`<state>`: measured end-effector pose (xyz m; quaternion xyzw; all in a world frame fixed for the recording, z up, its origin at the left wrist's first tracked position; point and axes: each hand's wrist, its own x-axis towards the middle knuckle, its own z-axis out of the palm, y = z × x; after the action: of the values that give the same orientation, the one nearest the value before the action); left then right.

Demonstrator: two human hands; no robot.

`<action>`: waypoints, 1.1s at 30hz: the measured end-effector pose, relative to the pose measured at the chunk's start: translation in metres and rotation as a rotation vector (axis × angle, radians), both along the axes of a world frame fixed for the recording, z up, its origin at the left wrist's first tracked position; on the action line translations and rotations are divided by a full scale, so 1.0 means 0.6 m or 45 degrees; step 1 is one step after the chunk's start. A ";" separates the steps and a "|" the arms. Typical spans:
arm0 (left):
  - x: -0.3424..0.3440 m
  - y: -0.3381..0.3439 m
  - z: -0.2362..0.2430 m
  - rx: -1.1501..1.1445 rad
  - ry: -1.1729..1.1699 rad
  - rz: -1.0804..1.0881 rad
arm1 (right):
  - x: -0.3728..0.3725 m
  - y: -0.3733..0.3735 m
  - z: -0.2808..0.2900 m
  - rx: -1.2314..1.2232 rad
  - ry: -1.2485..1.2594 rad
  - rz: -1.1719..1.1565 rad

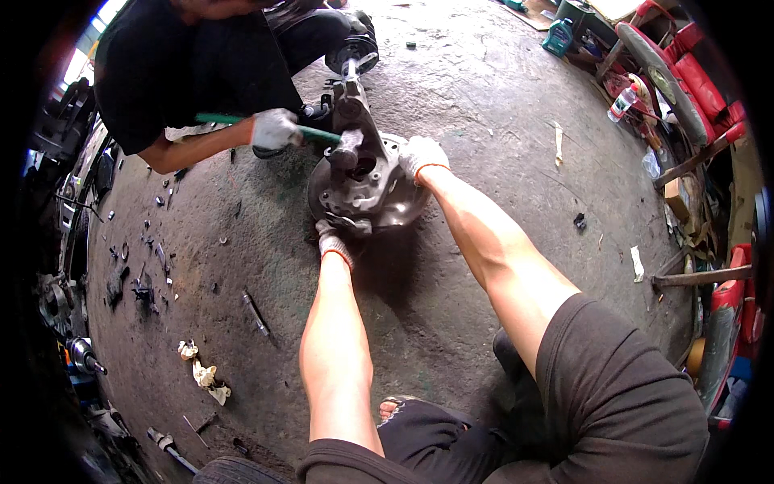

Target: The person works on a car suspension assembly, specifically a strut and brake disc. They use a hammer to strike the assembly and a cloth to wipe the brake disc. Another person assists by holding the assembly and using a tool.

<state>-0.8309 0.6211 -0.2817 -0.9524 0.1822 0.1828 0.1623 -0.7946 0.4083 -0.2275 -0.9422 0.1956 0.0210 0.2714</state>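
No word, number or sign can be read anywhere. A clear plastic bottle, near the red seat at upper right, bears a red and white label around its body, with print too small to make out. A teal jug, higher up toward the top edge, shows a paler patch on its front that looks like a label; whatever is printed there is too small and blurred to read.

White knitted gloves with orange-edged cuffs are covering the left hand and right hand; dark, short cloth sleeves are hanging loose; black, frayed cloth trousers are showing.
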 end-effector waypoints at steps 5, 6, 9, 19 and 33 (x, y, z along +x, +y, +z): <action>-0.003 0.002 -0.012 -0.032 -0.015 -0.145 | 0.000 -0.010 -0.003 0.014 0.025 -0.012; -0.007 0.003 -0.010 -0.081 -0.063 -0.140 | 0.001 -0.011 0.000 0.018 0.041 -0.009; -0.014 -0.002 0.005 -0.084 0.021 -0.103 | -0.001 -0.015 -0.015 0.004 0.037 -0.023; -0.018 -0.007 0.015 -0.252 -0.037 0.011 | 0.005 -0.016 -0.023 0.006 0.003 -0.015; -0.011 0.004 -0.004 -0.183 -0.136 0.012 | -0.001 -0.007 0.004 -0.088 0.047 0.171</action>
<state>-0.8377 0.6233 -0.2842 -0.9708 0.1815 0.1191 0.1022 -0.7953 0.4042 -0.2251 -0.9615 0.1375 0.0499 0.2328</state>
